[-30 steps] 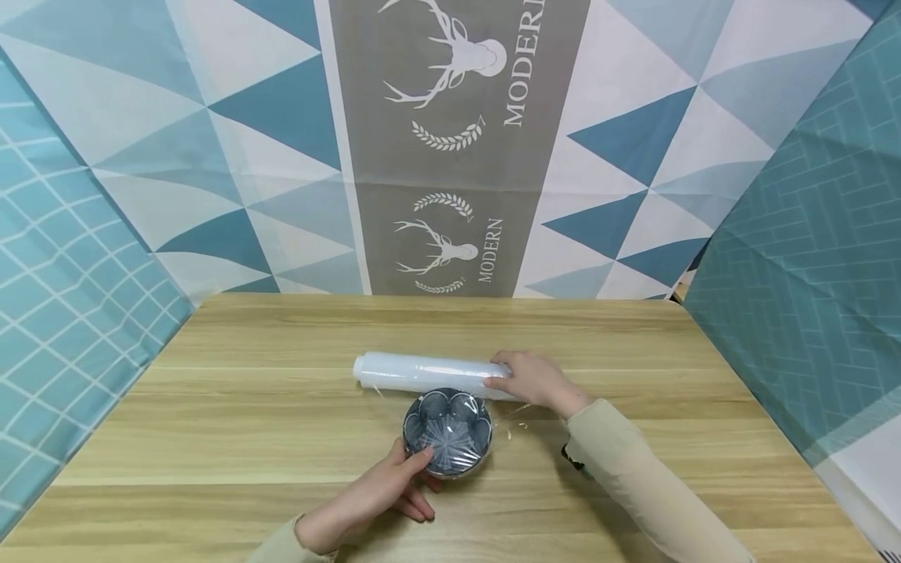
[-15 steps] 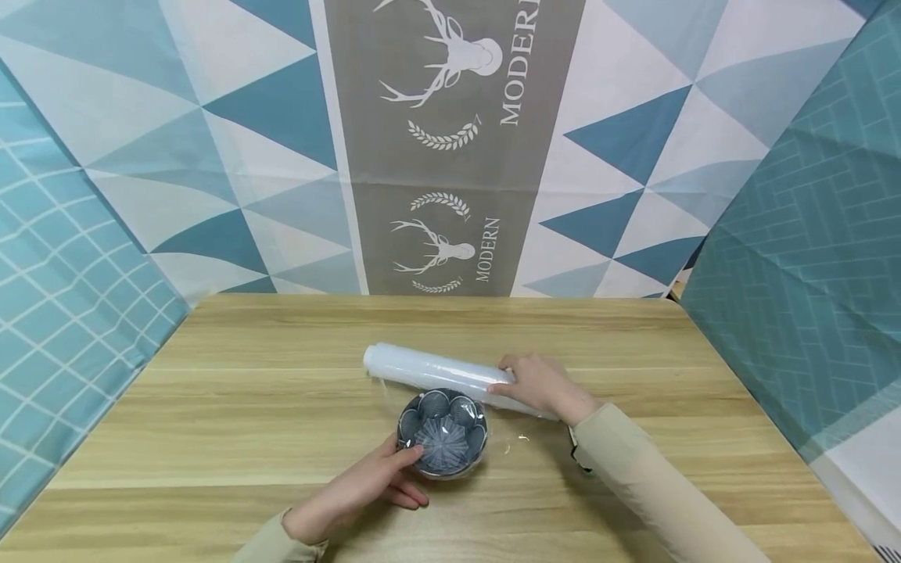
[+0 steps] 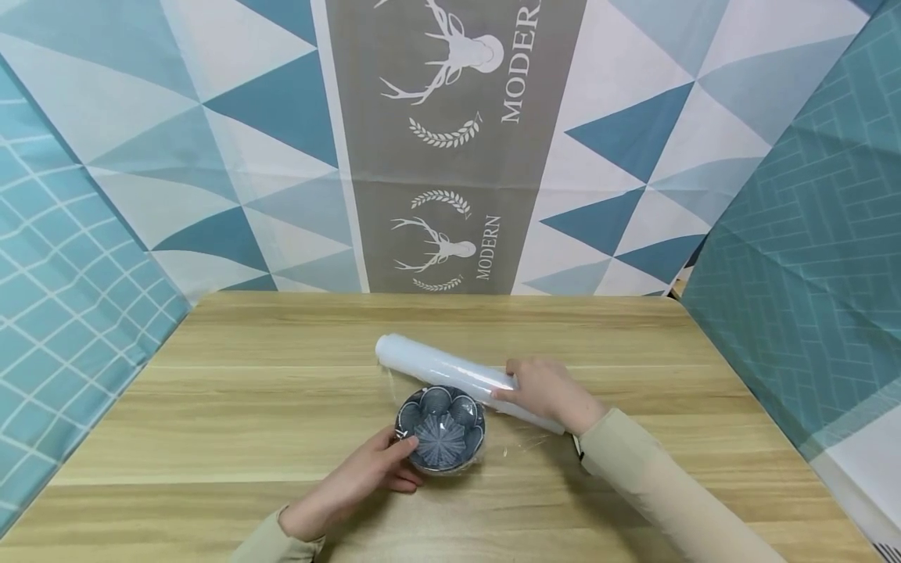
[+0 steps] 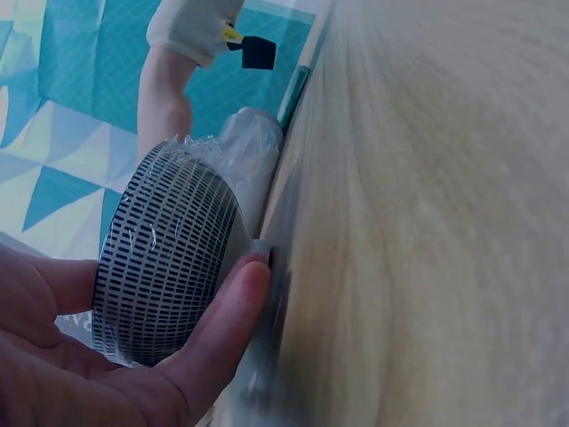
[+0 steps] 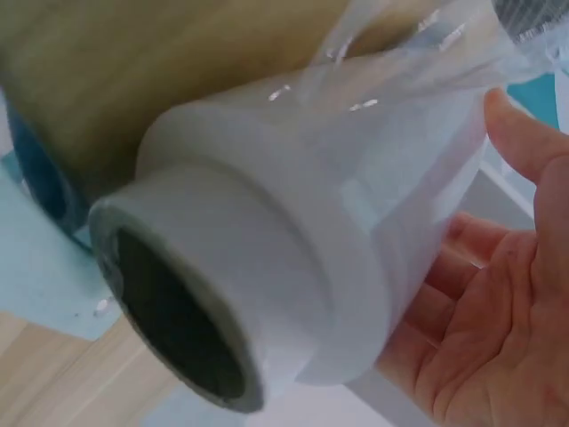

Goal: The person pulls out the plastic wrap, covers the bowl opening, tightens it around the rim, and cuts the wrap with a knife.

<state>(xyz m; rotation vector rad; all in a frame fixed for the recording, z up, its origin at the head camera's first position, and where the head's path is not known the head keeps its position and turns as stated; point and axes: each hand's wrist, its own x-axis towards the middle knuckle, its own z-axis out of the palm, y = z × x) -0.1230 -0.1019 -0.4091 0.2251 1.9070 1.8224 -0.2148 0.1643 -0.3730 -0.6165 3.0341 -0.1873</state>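
Observation:
A dark blue-grey patterned bowl (image 3: 439,434) is at the middle front of the table in the head view, with clear film over its top. My left hand (image 3: 366,473) grips its left side, thumb at the rim and fingers lower down. Behind the bowl a roll of cling film (image 3: 443,366) lies slanted, its right end nearer to me. My right hand (image 3: 552,391) holds the roll near that end. In the right wrist view, loose cling film (image 5: 418,67) runs from the roll to the bowl. The left wrist view shows the bowl's dashed outer wall (image 4: 164,258).
The wooden table (image 3: 232,422) reaches back to a patterned cloth backdrop (image 3: 450,156). Blue cloth walls (image 3: 70,258) stand at both sides.
The roll has turned, its left end moving back and right and its right end coming toward me, with my right hand on it. The bowl has shifted slightly left in my left hand.

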